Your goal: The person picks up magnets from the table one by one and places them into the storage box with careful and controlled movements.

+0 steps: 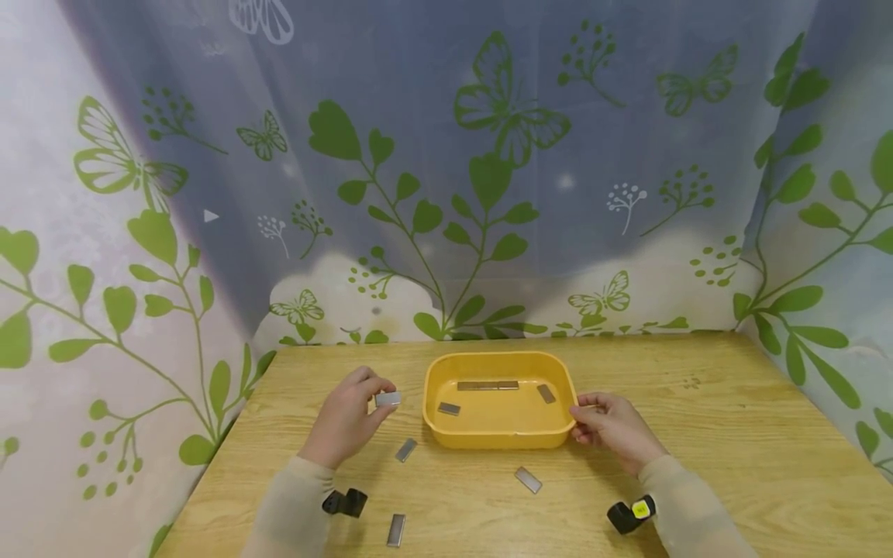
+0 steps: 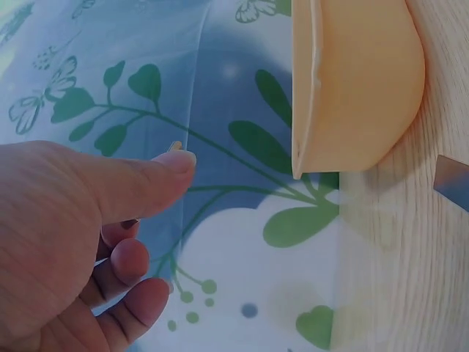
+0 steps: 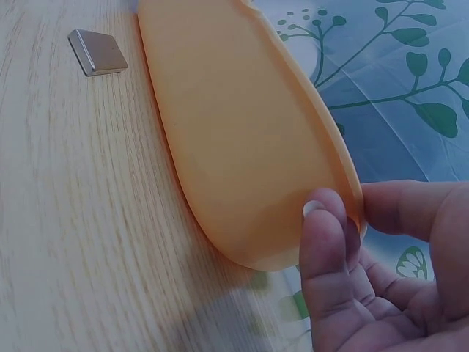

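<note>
A yellow plastic tray (image 1: 499, 439) stands mid-table, holding a long metal bar (image 1: 487, 385) and two short metal plates (image 1: 449, 408). My left hand (image 1: 380, 398) hovers left of the tray and pinches a small metal plate (image 1: 388, 399) between thumb and fingers. In the left wrist view the thumb (image 2: 150, 183) hides nearly all of that plate. My right hand (image 1: 582, 415) grips the tray's right rim; in the right wrist view its fingers (image 3: 327, 238) curl round the tray's edge (image 3: 234, 139).
Three loose metal plates lie on the wooden table (image 1: 732, 434): one (image 1: 406, 450) by my left wrist, one (image 1: 528, 480) in front of the tray, one (image 1: 396, 530) near the front edge. A leaf-patterned curtain (image 1: 446, 178) encloses the back and sides.
</note>
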`<state>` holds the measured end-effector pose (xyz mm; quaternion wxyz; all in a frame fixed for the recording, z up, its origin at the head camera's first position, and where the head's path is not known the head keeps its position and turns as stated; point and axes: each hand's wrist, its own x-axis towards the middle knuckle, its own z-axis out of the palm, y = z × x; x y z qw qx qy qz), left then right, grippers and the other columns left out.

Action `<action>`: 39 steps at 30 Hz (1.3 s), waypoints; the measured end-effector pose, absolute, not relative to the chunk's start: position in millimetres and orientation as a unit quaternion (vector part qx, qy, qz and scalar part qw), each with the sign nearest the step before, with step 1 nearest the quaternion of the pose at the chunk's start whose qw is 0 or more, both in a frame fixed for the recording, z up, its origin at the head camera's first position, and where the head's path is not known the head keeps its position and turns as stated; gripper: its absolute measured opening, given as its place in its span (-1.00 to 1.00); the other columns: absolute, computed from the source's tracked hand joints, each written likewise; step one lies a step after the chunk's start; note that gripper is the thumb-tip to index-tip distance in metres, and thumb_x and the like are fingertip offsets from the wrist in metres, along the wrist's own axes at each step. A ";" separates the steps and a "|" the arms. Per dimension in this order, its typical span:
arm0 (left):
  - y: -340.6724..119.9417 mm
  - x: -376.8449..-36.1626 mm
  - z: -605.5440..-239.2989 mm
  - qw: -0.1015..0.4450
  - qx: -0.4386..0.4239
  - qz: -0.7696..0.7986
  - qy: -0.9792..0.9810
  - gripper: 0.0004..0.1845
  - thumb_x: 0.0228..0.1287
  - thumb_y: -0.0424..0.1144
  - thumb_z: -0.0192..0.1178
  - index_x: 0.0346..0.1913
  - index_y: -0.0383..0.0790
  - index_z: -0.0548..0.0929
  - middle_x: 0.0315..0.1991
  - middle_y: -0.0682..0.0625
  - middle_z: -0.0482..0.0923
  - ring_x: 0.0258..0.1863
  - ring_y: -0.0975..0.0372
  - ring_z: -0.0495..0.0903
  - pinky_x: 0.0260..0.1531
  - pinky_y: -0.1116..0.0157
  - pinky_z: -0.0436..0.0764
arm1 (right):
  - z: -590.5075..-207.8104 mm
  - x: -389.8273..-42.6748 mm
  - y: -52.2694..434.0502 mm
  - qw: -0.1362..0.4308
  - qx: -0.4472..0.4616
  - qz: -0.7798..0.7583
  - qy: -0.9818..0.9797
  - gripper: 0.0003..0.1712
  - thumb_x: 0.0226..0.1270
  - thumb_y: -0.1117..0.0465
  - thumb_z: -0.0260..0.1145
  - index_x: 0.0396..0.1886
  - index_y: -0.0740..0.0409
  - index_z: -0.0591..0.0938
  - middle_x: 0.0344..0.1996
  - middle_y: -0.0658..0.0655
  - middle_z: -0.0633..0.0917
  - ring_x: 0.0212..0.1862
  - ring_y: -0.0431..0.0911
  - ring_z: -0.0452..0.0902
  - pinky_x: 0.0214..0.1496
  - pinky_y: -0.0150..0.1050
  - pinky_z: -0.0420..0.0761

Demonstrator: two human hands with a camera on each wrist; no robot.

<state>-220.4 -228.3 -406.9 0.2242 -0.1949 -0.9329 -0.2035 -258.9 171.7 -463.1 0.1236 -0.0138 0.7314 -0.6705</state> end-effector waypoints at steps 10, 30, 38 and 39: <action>-215.8 -221.4 -396.5 0.215 -0.225 -0.198 -0.929 -0.84 0.11 -0.25 0.42 -0.23 -0.14 0.70 -0.33 0.12 0.46 -0.44 0.33 0.40 -0.42 0.37 0.50 | -466.2 -261.1 172.4 0.124 -0.013 -0.673 0.729 -0.51 0.42 0.27 0.19 0.18 0.51 0.32 -0.35 0.20 0.63 -0.37 -0.12 0.58 -0.32 -0.31 0.63; -183.1 -254.8 -389.9 0.191 -0.314 -0.224 -0.903 -0.83 0.18 -0.19 0.37 -0.17 -0.09 0.69 -0.32 0.12 0.46 -0.37 0.36 0.41 -0.38 0.39 0.49 | -466.2 -259.7 170.9 0.123 -0.007 -0.675 0.728 -0.51 0.42 0.28 0.18 0.18 0.53 0.32 -0.36 0.18 0.63 -0.38 -0.11 0.58 -0.33 -0.31 0.63; -166.2 -265.5 -384.6 0.163 -0.317 -0.243 -0.902 -0.81 0.15 -0.17 0.40 -0.17 -0.07 0.70 -0.33 0.11 0.47 -0.38 0.31 0.42 -0.39 0.39 0.49 | -465.4 -259.4 170.8 0.120 -0.014 -0.674 0.729 -0.50 0.42 0.27 0.19 0.18 0.54 0.31 -0.36 0.18 0.62 -0.35 -0.07 0.59 -0.33 -0.30 0.63; -164.2 -267.4 -383.9 0.162 -0.317 -0.239 -0.903 -0.80 0.15 -0.15 0.39 -0.17 -0.07 0.70 -0.33 0.12 0.48 -0.38 0.32 0.43 -0.39 0.40 0.49 | -465.2 -259.3 170.9 0.120 -0.014 -0.674 0.729 -0.49 0.42 0.27 0.19 0.18 0.54 0.31 -0.36 0.18 0.62 -0.35 -0.07 0.60 -0.33 -0.30 0.63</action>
